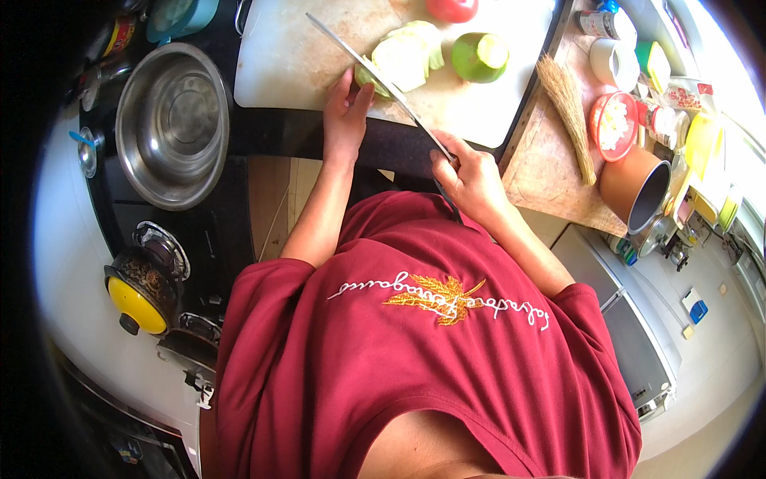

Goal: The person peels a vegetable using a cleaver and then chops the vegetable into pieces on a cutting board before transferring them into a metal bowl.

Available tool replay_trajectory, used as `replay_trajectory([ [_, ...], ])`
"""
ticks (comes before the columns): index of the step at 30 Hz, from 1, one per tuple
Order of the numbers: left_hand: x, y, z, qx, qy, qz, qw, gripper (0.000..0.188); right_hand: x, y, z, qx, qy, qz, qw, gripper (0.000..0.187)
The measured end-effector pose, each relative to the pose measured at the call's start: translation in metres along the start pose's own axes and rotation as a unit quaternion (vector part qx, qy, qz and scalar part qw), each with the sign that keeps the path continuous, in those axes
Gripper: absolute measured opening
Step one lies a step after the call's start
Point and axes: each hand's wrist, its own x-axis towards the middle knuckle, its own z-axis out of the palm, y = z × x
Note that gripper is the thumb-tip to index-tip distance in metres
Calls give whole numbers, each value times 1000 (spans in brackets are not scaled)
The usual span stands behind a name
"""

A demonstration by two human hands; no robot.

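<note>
A knife [351,49] is in my right hand [472,177], its fingers wrapped round the handle. The long blade slants up to the left over a pale green piece of vegetable, which looks like cabbage [408,57]. My left hand [346,120] grips the near left side of that cabbage with bent fingertips, close to the blade. Both lie on a white cutting board [287,72]. To the right of the cabbage sits a round green vegetable [475,59] with a pale cut face. A red tomato [452,8] rests at the far edge of the view.
Left of the board stands a wide steel basin [173,120] on the dark counter. A pot with a yellow lid [136,303] is on the stove nearer me. At right, a straw whisk [568,116], a red-rimmed bowl [614,126] and a brown pot [630,188] crowd the wooden surface.
</note>
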Motion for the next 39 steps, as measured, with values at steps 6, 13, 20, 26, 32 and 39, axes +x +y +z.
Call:
replay_trajectory([
  [6, 4, -12, -2, 65, 13, 41, 997, 41, 3, 7, 3, -31, -1, -12, 999, 38],
  [13, 4, -9, 1, 12, 43, 8, 999, 43, -20, 30, 2, -44, -16, 45, 998, 39],
  [20, 7, -2, 6, 35, 79, -18, 996, 43, -36, 40, -10, -81, -28, 63, 994, 41],
  [26, 10, 1, 3, 59, 73, -7, 996, 39, -16, 22, -18, -89, -47, 62, 993, 41],
  [32, 8, 6, 7, 75, 103, 5, 992, 39, 17, 11, -5, -96, -31, 7, 995, 35],
  [39, 1, 16, 12, 137, 117, 27, 983, 40, 58, 11, 28, -110, -2, -6, 994, 33],
])
